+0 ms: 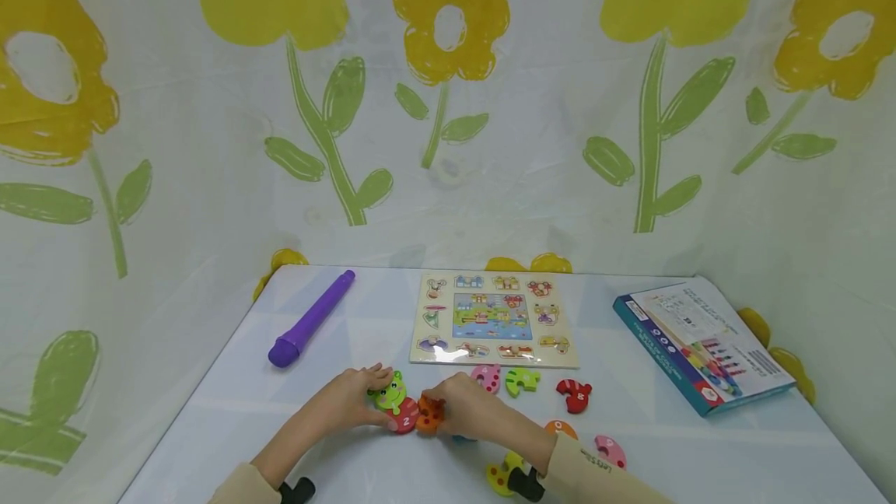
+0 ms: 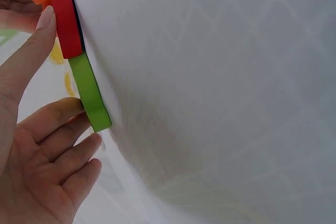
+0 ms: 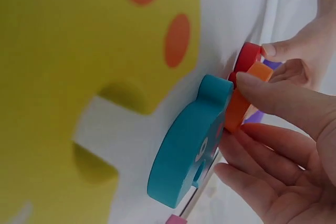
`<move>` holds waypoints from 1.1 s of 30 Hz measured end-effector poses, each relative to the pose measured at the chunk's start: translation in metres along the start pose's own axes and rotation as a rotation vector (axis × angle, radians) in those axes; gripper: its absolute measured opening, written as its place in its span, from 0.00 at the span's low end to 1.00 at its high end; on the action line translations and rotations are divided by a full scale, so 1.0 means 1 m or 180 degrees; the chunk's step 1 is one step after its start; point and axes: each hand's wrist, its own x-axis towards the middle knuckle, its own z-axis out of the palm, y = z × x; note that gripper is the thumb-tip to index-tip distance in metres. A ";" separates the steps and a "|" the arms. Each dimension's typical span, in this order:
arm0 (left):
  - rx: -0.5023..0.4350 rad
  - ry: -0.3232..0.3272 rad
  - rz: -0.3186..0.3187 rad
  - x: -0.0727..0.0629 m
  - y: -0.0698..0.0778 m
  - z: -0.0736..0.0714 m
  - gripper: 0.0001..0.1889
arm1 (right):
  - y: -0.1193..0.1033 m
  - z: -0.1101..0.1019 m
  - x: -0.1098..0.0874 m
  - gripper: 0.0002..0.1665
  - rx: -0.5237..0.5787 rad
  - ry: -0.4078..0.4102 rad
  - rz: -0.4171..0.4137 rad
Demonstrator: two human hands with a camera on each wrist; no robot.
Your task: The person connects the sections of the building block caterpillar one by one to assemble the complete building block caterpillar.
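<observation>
A caterpillar puzzle's smiling green head piece [image 1: 392, 391] joins a red piece [image 1: 404, 418] marked 2, both flat on the white table. My left hand [image 1: 345, 400] holds these two from the side, its thumb against the red edge and a fingertip at the green end. An orange spotted piece [image 1: 429, 415] is pinched between the thumb and fingers of my right hand [image 1: 467, 406], right against the red one. Just beside it in the right wrist view lies a teal piece [image 3: 181, 148], mostly hidden by my right hand in the head view.
Loose pieces lie to the right: pink [image 1: 488, 377], green [image 1: 521, 382], red [image 1: 575, 395], orange [image 1: 561, 428], pink [image 1: 611, 451] and yellow [image 1: 498, 479]. Behind are a wooden picture board [image 1: 430, 341], a purple microphone-shaped stick [image 1: 315, 321] and a box [image 1: 707, 341].
</observation>
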 end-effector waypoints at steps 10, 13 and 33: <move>0.0003 0.0005 0.0036 -0.001 0.000 -0.001 0.45 | -0.002 0.000 0.000 0.27 -0.0006 0.0113 -0.0003; -0.0007 -0.0015 0.0030 0.000 0.000 -0.002 0.45 | -0.002 0.000 0.001 0.26 -0.0093 0.0097 -0.0020; -0.0051 -0.0050 -0.0021 -0.006 -0.001 -0.004 0.40 | 0.002 -0.002 -0.001 0.28 0.0072 -0.0208 -0.0181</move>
